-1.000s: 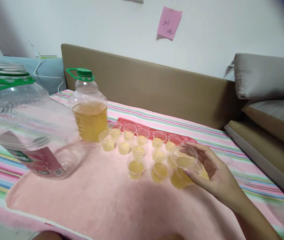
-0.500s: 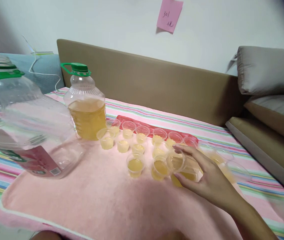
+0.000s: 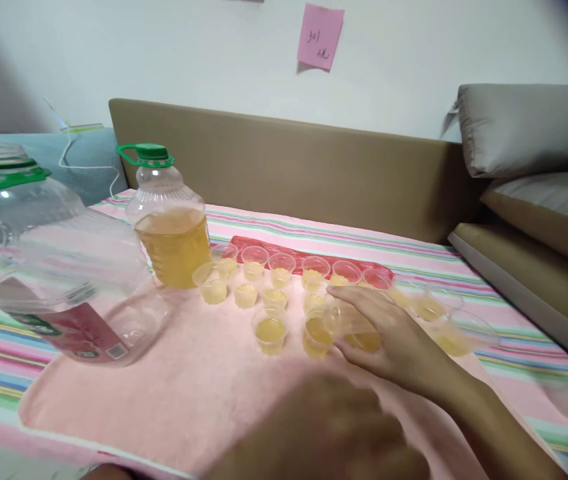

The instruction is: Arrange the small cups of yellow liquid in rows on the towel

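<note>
Already, centre cups (image 3: 281, 265) hold yellow liquid (image 3: 270, 330); right hand (image 3: 397, 337) pinches a clear cup (image 3: 345, 317), blurred left hand's (image 3: 331, 430) state I cannot tell.

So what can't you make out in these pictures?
All in the head view:
Bare left hand: motion blur hides whether it holds anything.
Clear plastic cup in the bare right hand: fingers cover part, so single or stacked is unclear.
Big clear plastic jug with green handle: cut off by the left edge.
Its pink label: small print too blurred to read.
</note>
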Demonstrator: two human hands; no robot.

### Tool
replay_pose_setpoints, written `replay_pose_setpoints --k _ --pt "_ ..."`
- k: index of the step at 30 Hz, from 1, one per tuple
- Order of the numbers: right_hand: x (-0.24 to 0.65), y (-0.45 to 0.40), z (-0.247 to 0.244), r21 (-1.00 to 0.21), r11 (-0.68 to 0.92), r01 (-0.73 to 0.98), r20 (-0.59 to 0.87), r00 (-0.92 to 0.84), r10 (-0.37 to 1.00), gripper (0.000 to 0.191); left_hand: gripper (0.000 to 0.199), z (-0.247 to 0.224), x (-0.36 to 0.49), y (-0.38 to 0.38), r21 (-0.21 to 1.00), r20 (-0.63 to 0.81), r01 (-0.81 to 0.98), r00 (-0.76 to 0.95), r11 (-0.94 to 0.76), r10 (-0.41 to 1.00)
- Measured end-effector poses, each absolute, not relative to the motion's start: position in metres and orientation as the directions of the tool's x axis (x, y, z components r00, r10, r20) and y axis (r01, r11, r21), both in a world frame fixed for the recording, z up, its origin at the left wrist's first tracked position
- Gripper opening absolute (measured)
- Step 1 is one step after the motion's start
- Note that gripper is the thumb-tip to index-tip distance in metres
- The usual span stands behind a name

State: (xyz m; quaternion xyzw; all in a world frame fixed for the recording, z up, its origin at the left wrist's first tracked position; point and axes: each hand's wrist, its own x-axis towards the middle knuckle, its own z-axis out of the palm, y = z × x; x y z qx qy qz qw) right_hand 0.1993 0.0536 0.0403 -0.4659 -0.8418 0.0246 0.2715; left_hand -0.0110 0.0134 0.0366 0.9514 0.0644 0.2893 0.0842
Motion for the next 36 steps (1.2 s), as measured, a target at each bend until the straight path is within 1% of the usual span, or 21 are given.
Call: replay_pose_setpoints --k 2,3,4,5,7,11,14,17,19,23,27,31,33,34,36 --pt "0.196 0.055 0.042 -0.263 0.613 0.745 0.460 -0.462 0.758 0.060 0.037 0.073 -0.031 0.033 0.300 0.590 0.283 0.696 -0.911 0.410" --pt "0.195 0.055 0.042 -0.255 0.632 0.731 0.460 -0.483 0.745 0.060 0.036 0.090 -0.040 0.042 0.341 0.560 0.379 0.653 -0.860 0.510" --pt "0.194 0.056 0.043 -0.249 0.647 0.721 0.457 -0.501 0.735 0.060 0.035 0.105 -0.048 0.051 0.341 0.530 0.463 0.625 -0.818 0.574" --pt "0.193 0.056 0.044 -0.240 0.656 0.715 0.456 -0.513 0.727 0.061 0.036 0.117 -0.054 0.058 0.324 0.505 0.532 0.601 -0.782 0.619" --pt "0.193 0.055 0.045 -0.215 0.667 0.714 0.465 -0.525 0.712 0.061 0.045 0.128 -0.062 0.070 0.336 0.442 0.601 0.580 -0.725 0.685" --pt "0.193 0.053 0.049 -0.188 0.652 0.734 0.476 -0.513 0.715 0.061 0.061 0.110 -0.063 0.082 0.490 0.314 0.595 0.561 -0.637 0.766" --pt "0.191 0.054 0.052 -0.163 0.658 0.735 0.487 -0.520 0.702 0.059 0.064 0.091 -0.059 0.087 0.565 0.232 0.592 0.554 -0.574 0.799" --pt "0.188 0.056 0.053 -0.118 0.680 0.724 0.519 -0.539 0.664 0.051 0.067 0.080 -0.054 0.091 0.600 0.234 0.556 0.565 -0.575 0.791" --pt "0.186 0.057 0.054 -0.092 0.687 0.721 0.532 -0.547 0.646 0.047 0.068 0.077 -0.051 0.092 0.606 0.264 0.527 0.573 -0.596 0.776" --pt "0.184 0.058 0.056 -0.084 0.701 0.708 0.525 -0.567 0.635 0.055 0.061 0.073 -0.047 0.093 0.590 0.327 0.494 0.578 -0.639 0.748" --pt "0.181 0.056 0.059 -0.072 0.711 0.700 0.511 -0.586 0.629 0.055 0.058 0.071 -0.044 0.091 0.588 0.317 0.505 0.575 -0.632 0.754" --pt "0.181 0.056 0.058 -0.053 0.720 0.691 0.551 -0.582 0.599 0.056 0.060 0.069 -0.042 0.088 0.600 0.324 0.498 0.565 -0.626 0.759" --pt "0.183 0.055 0.055 -0.098 0.697 0.710 0.576 -0.531 0.622 0.057 0.062 0.067 -0.044 0.087 0.612 0.321 0.496 0.555 -0.616 0.767" --pt "0.185 0.054 0.054 -0.148 0.679 0.719 0.585 -0.490 0.647 0.060 0.064 0.067 -0.045 0.087 0.621 0.307 0.501 0.552 -0.603 0.775" --pt "0.189 0.050 0.051 -0.288 0.629 0.722 0.589 -0.384 0.711 0.066 0.067 0.066 -0.048 0.087 0.647 0.268 0.510 0.544 -0.567 0.795"
